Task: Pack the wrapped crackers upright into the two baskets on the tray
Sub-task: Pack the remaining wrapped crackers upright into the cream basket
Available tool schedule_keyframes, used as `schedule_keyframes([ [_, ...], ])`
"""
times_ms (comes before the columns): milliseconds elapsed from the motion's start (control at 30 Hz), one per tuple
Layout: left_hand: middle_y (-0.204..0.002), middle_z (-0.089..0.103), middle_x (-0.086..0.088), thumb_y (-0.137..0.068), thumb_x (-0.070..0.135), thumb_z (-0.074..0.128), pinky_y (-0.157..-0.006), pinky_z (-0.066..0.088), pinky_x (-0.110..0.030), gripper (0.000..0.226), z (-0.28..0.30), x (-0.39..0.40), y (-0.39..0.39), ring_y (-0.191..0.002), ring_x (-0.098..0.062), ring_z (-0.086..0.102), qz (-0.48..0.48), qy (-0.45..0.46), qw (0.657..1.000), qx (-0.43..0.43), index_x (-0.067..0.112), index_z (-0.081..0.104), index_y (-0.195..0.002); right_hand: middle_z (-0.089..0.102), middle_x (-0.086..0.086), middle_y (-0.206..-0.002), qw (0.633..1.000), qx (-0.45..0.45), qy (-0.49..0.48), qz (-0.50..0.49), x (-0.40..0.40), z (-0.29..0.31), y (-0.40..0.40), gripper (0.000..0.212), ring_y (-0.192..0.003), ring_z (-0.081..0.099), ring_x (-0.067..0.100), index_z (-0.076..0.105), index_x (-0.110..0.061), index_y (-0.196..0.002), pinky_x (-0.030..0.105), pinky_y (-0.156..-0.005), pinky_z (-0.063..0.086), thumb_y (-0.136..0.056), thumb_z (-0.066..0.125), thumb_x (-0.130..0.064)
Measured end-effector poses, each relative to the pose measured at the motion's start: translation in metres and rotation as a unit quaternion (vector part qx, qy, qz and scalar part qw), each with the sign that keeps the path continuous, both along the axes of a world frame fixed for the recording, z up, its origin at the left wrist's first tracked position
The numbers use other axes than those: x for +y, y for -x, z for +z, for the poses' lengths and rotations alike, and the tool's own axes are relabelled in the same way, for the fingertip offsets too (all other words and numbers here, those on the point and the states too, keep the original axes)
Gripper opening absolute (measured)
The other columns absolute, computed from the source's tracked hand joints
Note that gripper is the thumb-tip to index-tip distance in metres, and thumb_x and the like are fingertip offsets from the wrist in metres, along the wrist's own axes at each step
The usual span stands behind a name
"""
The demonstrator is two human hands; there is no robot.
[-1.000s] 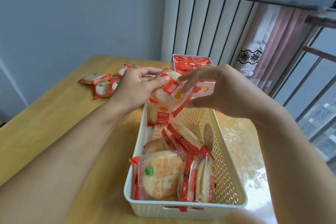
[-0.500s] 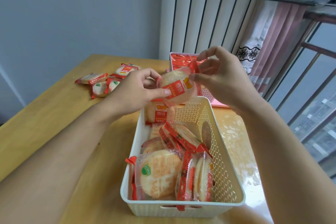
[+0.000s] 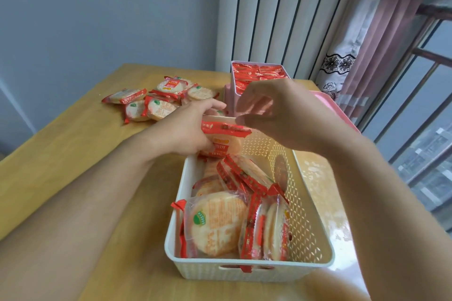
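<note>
Left hand (image 3: pixel 186 129) around cracker (image 3: pixel 221 140) (upright)

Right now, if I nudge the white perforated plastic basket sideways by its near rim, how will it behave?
The white perforated plastic basket would probably slide rather than tip: it sits low and wide on the smooth wooden table. It likely feels light, since the wrapped round crackers fill only its left side. Those leaning packets may topple over as it moves.
</note>
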State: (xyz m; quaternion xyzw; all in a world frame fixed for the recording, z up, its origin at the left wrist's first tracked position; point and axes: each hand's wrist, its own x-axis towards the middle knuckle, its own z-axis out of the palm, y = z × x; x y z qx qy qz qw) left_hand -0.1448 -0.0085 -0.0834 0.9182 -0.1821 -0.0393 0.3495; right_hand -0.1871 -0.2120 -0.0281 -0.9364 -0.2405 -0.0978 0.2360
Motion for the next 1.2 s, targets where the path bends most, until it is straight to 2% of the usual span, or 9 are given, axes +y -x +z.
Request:
schedule_keyframes([
  [133,-0.119,0.067,0.015,-0.071,0.027,0.091,-0.091,0.052,-0.024,0.049,0.004,-0.002,0.001,-0.106,-0.002,0.063,0.000,0.052,0.997,-0.057,0.038,0.068,-0.113,0.071,-0.022,-0.088,0.984,0.134,0.114,0.005,-0.006,0.012,0.018,0.034,-0.083,0.069,-0.001,0.070,-0.038,-0.097,0.034,-0.080,0.059,-0.072,0.075,-0.061],
  [200,-0.118,0.069,0.012,-0.073,0.027,0.089,-0.095,0.048,-0.021,0.028,0.002,-0.003,-0.001,-0.112,-0.003,0.061,0.013,0.070,0.993,-0.090,0.032,0.071,-0.093,0.071,-0.023,-0.090,0.974,0.178,0.142,0.017,-0.001,0.009,0.023,0.044,-0.085,0.069,-0.001,0.068,-0.039,-0.103,0.035,-0.082,0.058,-0.068,0.078,-0.064],
  [333,-0.117,0.072,0.008,-0.072,0.035,0.089,-0.102,0.049,-0.041,0.018,-0.005,0.000,-0.007,-0.115,-0.015,0.063,0.072,0.009,0.991,-0.110,0.037,0.070,-0.075,0.072,-0.019,-0.101,0.961,0.205,0.186,0.004,0.003,0.005,0.024,0.046,-0.089,0.068,0.004,0.062,-0.040,-0.115,0.037,-0.085,0.057,-0.076,0.079,-0.058],
  [433,-0.116,0.073,0.011,-0.071,0.043,0.088,-0.099,0.051,-0.042,0.015,-0.004,0.000,-0.006,-0.113,-0.016,0.064,0.090,-0.021,0.989,-0.113,0.042,0.073,-0.075,0.069,-0.017,-0.109,0.954,0.197,0.223,-0.019,0.003,0.003,0.023,0.043,-0.097,0.065,0.011,0.058,-0.039,-0.123,0.039,-0.089,0.055,-0.084,0.075,-0.044],
  [600,-0.132,0.067,0.011,-0.076,0.037,0.087,-0.095,0.035,-0.022,0.015,0.004,-0.001,0.002,-0.125,-0.012,0.056,0.041,-0.056,0.994,-0.089,0.034,0.080,-0.089,0.069,-0.017,-0.111,0.947,0.204,0.247,-0.022,0.005,0.001,0.023,0.051,-0.099,0.065,0.011,0.053,-0.041,-0.130,0.038,-0.090,0.055,-0.083,0.075,-0.043],
  [733,-0.143,0.058,0.014,-0.080,0.039,0.083,-0.110,0.037,-0.034,0.014,0.004,0.000,0.003,-0.135,-0.015,0.047,0.046,-0.111,0.989,-0.087,0.037,0.080,-0.094,0.070,-0.014,-0.112,0.943,0.214,0.253,-0.026,0.007,-0.001,0.022,0.059,-0.099,0.066,0.013,0.053,-0.040,-0.131,0.038,-0.088,0.057,-0.079,0.079,-0.046],
  [833,-0.137,0.063,0.014,-0.079,0.039,0.084,-0.106,0.045,-0.044,0.010,0.001,-0.001,0.001,-0.130,-0.017,0.053,0.097,-0.106,0.985,-0.090,0.041,0.078,-0.086,0.070,-0.008,-0.109,0.952,0.188,0.239,-0.035,0.006,0.000,0.021,0.052,-0.095,0.066,0.016,0.054,-0.037,-0.131,0.039,-0.082,0.058,-0.083,0.074,-0.030],
  [1033,-0.131,0.066,0.012,-0.077,0.028,0.087,-0.103,0.046,-0.039,0.022,-0.001,-0.005,0.003,-0.125,-0.016,0.055,0.074,-0.065,0.987,-0.124,0.038,0.076,-0.093,0.067,-0.007,-0.108,0.985,0.093,0.104,-0.101,-0.009,0.003,0.004,0.050,-0.086,0.061,0.014,0.055,-0.034,-0.130,0.027,-0.064,0.051,-0.086,0.069,-0.016],
  [1200,-0.129,0.066,0.017,-0.083,0.023,0.082,-0.092,0.044,-0.025,0.018,-0.001,-0.004,0.003,-0.111,-0.006,0.059,0.030,-0.043,0.994,-0.101,0.034,0.077,-0.095,0.065,-0.004,-0.115,0.979,0.055,0.103,-0.170,-0.015,-0.007,-0.007,0.048,-0.096,0.061,0.023,0.053,-0.032,-0.129,0.040,-0.080,0.056,-0.087,0.068,-0.014],
])
